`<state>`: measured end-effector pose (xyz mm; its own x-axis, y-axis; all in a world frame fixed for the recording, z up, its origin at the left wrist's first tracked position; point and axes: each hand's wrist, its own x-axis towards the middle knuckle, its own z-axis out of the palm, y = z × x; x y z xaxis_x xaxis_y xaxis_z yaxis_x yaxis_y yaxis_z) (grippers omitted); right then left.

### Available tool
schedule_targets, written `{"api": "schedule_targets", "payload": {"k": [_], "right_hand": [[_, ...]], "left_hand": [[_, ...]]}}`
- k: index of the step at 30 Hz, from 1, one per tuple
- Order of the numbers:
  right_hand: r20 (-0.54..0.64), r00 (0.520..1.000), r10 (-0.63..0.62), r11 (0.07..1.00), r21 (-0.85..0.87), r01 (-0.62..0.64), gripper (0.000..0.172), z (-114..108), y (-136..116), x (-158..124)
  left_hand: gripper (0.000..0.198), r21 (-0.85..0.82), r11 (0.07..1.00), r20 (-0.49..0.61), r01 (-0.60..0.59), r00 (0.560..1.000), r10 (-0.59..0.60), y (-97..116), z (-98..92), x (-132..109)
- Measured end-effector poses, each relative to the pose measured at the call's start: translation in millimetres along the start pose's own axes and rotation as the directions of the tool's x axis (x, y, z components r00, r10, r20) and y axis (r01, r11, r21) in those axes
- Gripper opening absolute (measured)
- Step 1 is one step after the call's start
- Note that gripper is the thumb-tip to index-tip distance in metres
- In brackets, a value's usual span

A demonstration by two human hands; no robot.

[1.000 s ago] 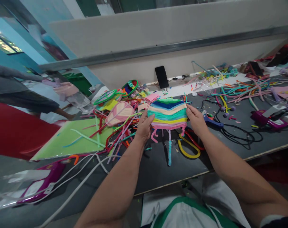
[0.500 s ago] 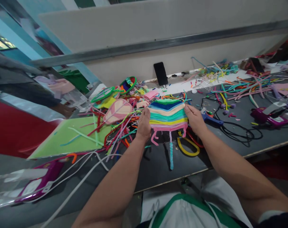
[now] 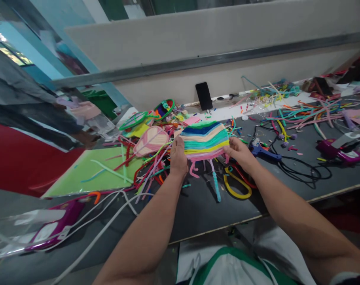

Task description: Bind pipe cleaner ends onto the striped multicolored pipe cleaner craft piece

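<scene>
Between my two hands is a striped pipe-cleaner panel, banded green, dark blue, peach, teal, yellow and pink. Pink ends curl from its lower edge, and a light blue twisted stem hangs below. My left hand grips the panel's left edge. At the right edge, my right hand pinches it between thumb and fingers. A yellow pipe-cleaner loop lies on the table just under my right wrist. Beside my left hand rests a pink-and-peach oval piece.
A blue glue gun with a coiled black cord lies to the right. Purple devices sit at the front left and far right. A green sheet carries loose pipe cleaners. A phone leans on the partition. Someone stands at far left.
The striped panel has tilted, its right side dropping a little and its face turning. My right hand has slid lower along its right edge. The camera view has shifted slightly.
</scene>
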<state>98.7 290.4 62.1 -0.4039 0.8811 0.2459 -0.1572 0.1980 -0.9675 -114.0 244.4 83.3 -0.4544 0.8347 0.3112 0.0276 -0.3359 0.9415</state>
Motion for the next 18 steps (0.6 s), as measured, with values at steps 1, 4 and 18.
{"api": "schedule_targets", "payload": {"k": [1,4,18], "right_hand": [[0.043,0.999,0.022,1.0,-0.016,-0.021,0.039,0,2,0],[0.128,0.989,0.077,0.995,-0.072,-0.069,0.035,-2,6,2],[0.252,0.952,0.176,0.971,0.116,-0.21,0.024,-13,-7,-1]], "left_hand": [[0.028,-0.002,1.0,-0.046,0.008,0.999,-0.008,2,0.6,1],[0.029,0.049,0.999,-0.146,0.001,0.989,0.006,5,1.7,3],[0.042,0.157,0.987,-0.148,-0.022,0.988,0.045,-6,-10.2,12]]}}
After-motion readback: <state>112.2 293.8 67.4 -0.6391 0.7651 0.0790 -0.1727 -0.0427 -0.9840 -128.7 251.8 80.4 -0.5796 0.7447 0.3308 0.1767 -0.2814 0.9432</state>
